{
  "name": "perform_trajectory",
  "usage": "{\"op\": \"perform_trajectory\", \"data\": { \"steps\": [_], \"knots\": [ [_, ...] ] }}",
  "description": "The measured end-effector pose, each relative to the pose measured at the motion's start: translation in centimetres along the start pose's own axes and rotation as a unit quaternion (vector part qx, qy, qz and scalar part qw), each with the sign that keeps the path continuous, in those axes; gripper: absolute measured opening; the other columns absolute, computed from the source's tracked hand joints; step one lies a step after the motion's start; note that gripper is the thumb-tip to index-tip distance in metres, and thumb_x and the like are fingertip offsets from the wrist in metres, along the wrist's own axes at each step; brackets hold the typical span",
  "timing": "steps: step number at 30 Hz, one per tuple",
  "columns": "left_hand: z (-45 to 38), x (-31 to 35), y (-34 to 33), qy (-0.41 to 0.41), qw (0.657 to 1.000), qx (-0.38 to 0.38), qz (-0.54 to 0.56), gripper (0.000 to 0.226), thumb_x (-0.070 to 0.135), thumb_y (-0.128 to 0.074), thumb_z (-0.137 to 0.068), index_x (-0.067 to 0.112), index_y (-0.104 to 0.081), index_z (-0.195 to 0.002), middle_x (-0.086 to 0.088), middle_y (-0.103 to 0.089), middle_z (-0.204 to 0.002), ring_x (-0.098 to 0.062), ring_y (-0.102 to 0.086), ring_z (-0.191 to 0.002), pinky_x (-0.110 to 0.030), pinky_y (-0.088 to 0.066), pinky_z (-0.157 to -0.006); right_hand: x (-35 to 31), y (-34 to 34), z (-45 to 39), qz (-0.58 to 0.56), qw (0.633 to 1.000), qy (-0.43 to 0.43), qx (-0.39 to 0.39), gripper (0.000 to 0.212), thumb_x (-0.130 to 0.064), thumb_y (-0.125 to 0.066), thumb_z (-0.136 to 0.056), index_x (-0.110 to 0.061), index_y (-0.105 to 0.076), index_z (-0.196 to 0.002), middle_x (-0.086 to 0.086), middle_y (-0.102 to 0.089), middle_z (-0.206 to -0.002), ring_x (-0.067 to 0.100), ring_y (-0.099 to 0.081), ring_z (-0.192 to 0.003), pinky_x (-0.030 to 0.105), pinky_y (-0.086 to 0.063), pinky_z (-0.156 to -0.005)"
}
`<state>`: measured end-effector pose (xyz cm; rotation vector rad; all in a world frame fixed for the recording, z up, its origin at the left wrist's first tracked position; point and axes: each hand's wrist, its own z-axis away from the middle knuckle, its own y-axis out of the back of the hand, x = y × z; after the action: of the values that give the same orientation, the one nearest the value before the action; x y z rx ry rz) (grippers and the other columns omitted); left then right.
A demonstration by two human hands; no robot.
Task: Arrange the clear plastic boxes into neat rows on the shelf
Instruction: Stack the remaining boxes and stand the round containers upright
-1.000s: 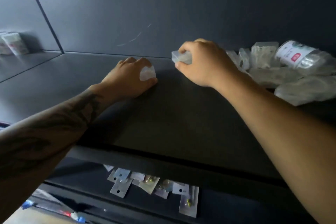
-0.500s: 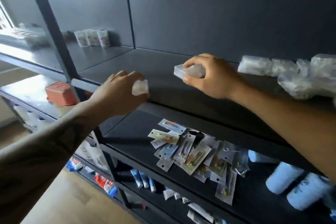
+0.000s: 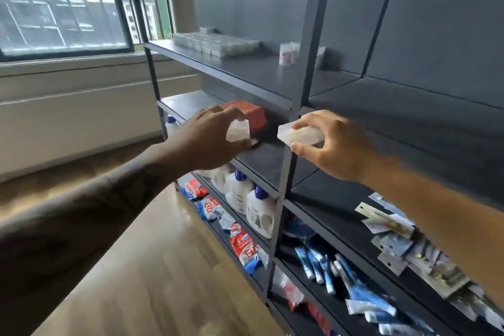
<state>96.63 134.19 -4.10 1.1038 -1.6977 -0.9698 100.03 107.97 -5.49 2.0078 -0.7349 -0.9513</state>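
So we've got a clear box in each hand right now: the left hand [image 3: 210, 139] pinches a small box [image 3: 239, 131] and the right hand [image 3: 335, 144] holds a flat box [image 3: 298, 135] between thumb and fingers, both in mid-air in front of the shelf [image 3: 245, 68] where the row of boxes [image 3: 215, 42] already sits up at the far end. Biggest risk we see is that these slick boxes are only held by fingertips, so one could slip and hit the floor. The upright post [image 3: 308, 63] stands close too, so we could clip it, or shove the neat row crooked when setting these down
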Motion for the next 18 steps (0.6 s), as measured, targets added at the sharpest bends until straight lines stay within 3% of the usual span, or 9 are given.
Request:
{"op": "perform_trajectory", "data": {
  "steps": [6,11,14,18],
  "knots": [
    [2.9,-10.0,1.3,0.037,0.999,-0.012,0.020,0.056,0.062,-0.061,-0.092,0.030,-0.056,-0.138,-0.006,-0.060,-0.136,-0.027,-0.058,-0.123,-0.047,-0.052,-0.100,-6.6,-7.7,-4.6,-0.034,0.999,0.014,-0.014,0.035,-0.036,-0.074,-0.091,-0.023,-0.068,-0.123,-0.007,-0.060,-0.126,0.002,-0.049,-0.106,-0.006,-0.029,-0.080],
    [3.0,-16.2,1.8,0.072,0.996,0.000,0.047,0.055,0.067,-0.053,-0.094,0.030,-0.062,-0.133,-0.004,-0.064,-0.133,-0.018,-0.061,-0.112,-0.038,-0.053,-0.093,-10.0,-11.9,-9.0,-0.045,0.998,0.036,-0.022,0.034,-0.037,-0.074,-0.091,-0.023,-0.069,-0.122,-0.003,-0.063,-0.129,0.005,-0.052,-0.111,0.013,-0.037,-0.090],
    [2.3,-19.0,1.7,0.080,0.995,0.011,0.064,0.049,0.057,-0.055,-0.098,0.025,-0.062,-0.134,-0.002,-0.063,-0.136,-0.013,-0.057,-0.110,-0.028,-0.045,-0.085,-11.2,-14.2,-12.4,-0.044,0.997,0.048,-0.027,0.037,-0.037,-0.075,-0.091,-0.021,-0.069,-0.124,-0.001,-0.064,-0.131,0.009,-0.056,-0.114,0.008,-0.035,-0.085],
    [0.4,-23.4,1.3,0.105,0.993,0.011,0.061,0.049,0.058,-0.057,-0.098,0.026,-0.062,-0.135,0.000,-0.064,-0.133,-0.018,-0.062,-0.114,-0.029,-0.048,-0.085,-12.2,-17.0,-18.6,-0.047,0.996,0.070,-0.027,0.039,-0.036,-0.075,-0.091,-0.018,-0.069,-0.126,0.004,-0.064,-0.131,0.015,-0.058,-0.112,-0.001,-0.030,-0.076]
  ]
}}
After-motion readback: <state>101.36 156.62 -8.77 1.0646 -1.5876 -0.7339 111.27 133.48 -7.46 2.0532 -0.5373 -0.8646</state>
